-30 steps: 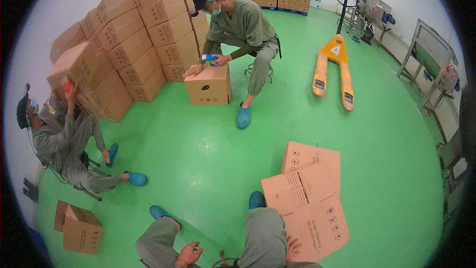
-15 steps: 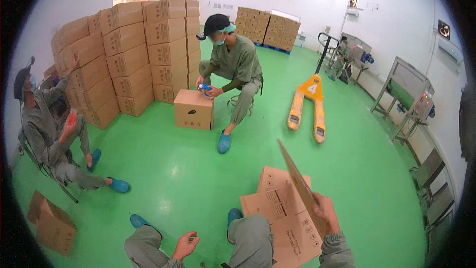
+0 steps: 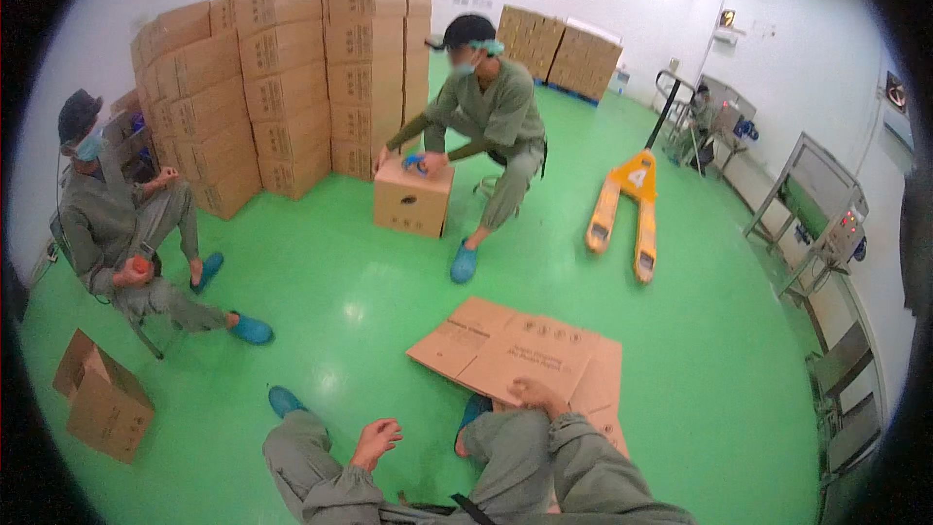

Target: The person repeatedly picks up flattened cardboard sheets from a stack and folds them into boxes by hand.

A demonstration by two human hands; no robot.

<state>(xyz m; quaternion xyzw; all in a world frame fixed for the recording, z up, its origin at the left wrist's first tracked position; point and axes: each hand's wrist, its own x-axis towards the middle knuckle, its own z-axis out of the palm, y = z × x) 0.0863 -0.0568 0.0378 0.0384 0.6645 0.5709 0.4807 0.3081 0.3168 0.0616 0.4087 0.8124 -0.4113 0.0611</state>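
My right hand grips the near edge of a flattened cardboard box with printed flaps. The thumb side is under or at the edge; the fingers lie across the top face. Beneath it, to the right, a second flattened cardboard box shows in part; how many lie below cannot be told. Over my lap, my left hand is raised with fingers loosely bent and apart, holding nothing. Both hands are near my knees.
A person bends over a carton with a blue tape dispenser. Another person sits at left, holding something red. Stacked cartons stand behind them. An open carton lies at lower left; a yellow pallet jack stands right.
My right hand has swung the flattened box from nearly upright down to almost flat, leftward over the other. The seated person's raised arm has come down from the stack.
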